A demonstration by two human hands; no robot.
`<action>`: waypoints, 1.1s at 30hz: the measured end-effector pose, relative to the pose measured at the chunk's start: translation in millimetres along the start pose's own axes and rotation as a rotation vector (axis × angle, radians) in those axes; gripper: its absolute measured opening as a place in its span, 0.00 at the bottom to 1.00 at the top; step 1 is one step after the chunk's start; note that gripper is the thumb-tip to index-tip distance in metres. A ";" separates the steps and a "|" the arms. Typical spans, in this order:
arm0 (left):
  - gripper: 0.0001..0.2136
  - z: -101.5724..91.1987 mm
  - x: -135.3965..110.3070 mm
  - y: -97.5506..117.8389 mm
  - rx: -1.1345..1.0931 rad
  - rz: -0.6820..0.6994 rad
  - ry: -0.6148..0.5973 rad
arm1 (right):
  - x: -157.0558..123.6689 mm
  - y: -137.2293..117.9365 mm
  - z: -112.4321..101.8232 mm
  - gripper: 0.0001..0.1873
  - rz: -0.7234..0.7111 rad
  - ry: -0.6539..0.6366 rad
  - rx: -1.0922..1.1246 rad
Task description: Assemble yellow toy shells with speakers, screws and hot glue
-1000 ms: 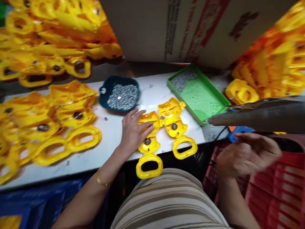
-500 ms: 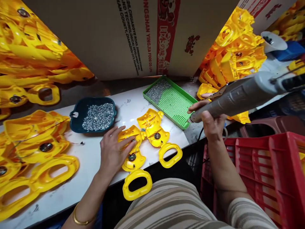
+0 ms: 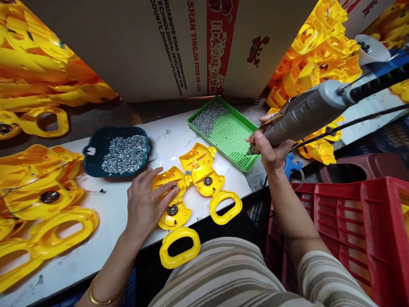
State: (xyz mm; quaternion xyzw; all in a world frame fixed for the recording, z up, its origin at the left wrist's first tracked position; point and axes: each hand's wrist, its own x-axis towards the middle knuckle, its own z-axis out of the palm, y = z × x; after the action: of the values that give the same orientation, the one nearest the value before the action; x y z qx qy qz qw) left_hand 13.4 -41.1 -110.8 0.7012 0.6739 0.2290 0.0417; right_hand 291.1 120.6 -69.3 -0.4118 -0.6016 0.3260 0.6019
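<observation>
My right hand is wrapped round a grey electric screwdriver, which is tilted with its cable end up to the right. Its tip points down at the near end of a green perforated tray; whether it touches a screw there I cannot tell. My left hand lies with fingers stretched and apart over the left yellow plastic shell half, fingertips and thumb on it. Beside that lies the matching right shell half, joined by wires. Each half has a round metal speaker and a loop handle overhanging the table edge.
A dark green bowl of small screws stands left of the shells. More yellow shells lie at the left. A large cardboard box stands behind, with yellow parts piled to its right. A red crate is at lower right.
The screwdriver has become more upright, with its tip shifted slightly left and up over the tray's near end. My left hand stays on the shell; the whole view has shifted slightly.
</observation>
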 end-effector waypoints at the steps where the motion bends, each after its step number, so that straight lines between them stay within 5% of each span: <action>1: 0.07 0.1 0.0 0.0 -0.001 0.001 -0.001 | 0.2 1.7 2.0 0.20 -0.003 0.026 0.004; 17: 0.08 0.2 -1.1 0.9 0.027 -0.031 -0.020 | -0.5 12.6 9.5 0.23 0.025 0.096 0.074; 26: 0.10 -0.8 -1.4 1.5 0.084 -0.015 -0.033 | -1.8 14.6 11.4 0.12 -0.044 0.080 0.270; 33: 0.09 -0.8 -0.9 5.7 0.080 -0.032 -0.037 | -0.2 3.2 10.5 0.12 -0.064 0.039 0.214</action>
State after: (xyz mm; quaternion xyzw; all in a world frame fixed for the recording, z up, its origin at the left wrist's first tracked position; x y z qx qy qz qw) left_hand 18.4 -42.7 -108.2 0.6956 0.6928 0.1881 0.0299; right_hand 281.0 122.9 -72.9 -0.3320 -0.5643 0.3609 0.6642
